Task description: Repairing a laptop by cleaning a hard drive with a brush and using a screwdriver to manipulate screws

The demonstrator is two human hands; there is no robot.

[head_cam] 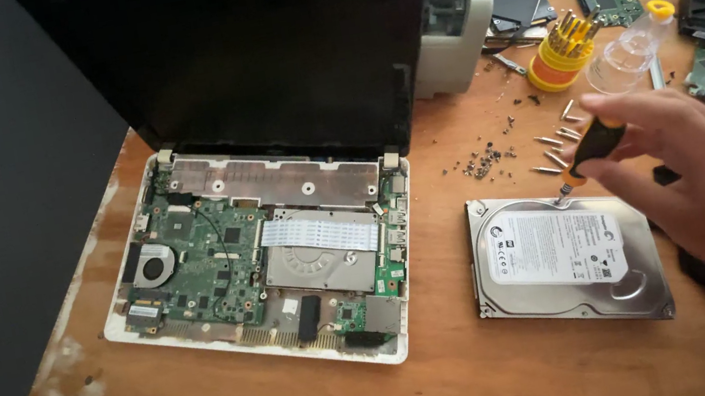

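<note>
My right hand (697,172) is closed in a pinch around a small screwdriver with a black and orange handle (594,143). Thumb and fingers wrap the handle, the wrist coming in from about four o'clock. The tool slants down toward seven o'clock, and its tip sits at the top edge of the silver hard drive (569,256), near that edge's middle, seemingly on a screw there. The drive lies flat on the wooden surface (455,370), label up, its long axis running roughly three to nine o'clock, directly under and at eight o'clock from my hand. My left hand is out of view. At twelve o'clock from the tip lie loose screwdriver bits (557,147) and a scatter of tiny screws (483,160). Well off at nine o'clock sits the opened laptop (269,268), its circuit board bare.
</note>
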